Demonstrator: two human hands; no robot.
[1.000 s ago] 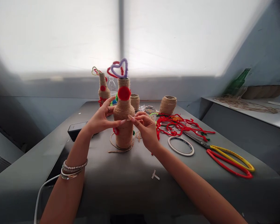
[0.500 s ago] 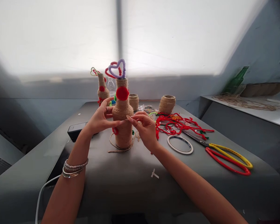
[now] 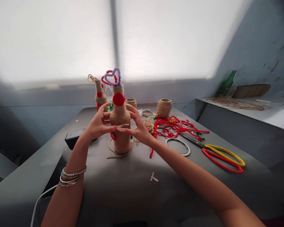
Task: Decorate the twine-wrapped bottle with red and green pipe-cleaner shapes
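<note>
A twine-wrapped bottle [image 3: 122,143] stands upright on the table, with a red round pompom [image 3: 118,99] on its neck. Purple and red heart-shaped pipe cleaners [image 3: 113,76] stick out of its mouth. My left hand [image 3: 98,124] curves around the bottle's left side, thumb across its front. From the right, my right hand [image 3: 140,126] wraps the same bottle, its thumb meeting the left one. A thin pale strip [image 3: 125,125] lies on the bottle just above the thumbs. Loose twine [image 3: 117,156] circles the base.
Behind stand another twine-wrapped bottle [image 3: 99,100] and a twine-wrapped jar [image 3: 164,107]. To the right lie red yarn [image 3: 180,124], a white tape ring [image 3: 178,146] and scissors [image 3: 223,156]. A black box [image 3: 73,138] is at left; a paper scrap [image 3: 153,177] lies in front.
My right hand has gone from pinching at the bottle's front to wrapping its right side, fingers raised behind it. My left hand keeps its hold. The whole view has shifted slightly.
</note>
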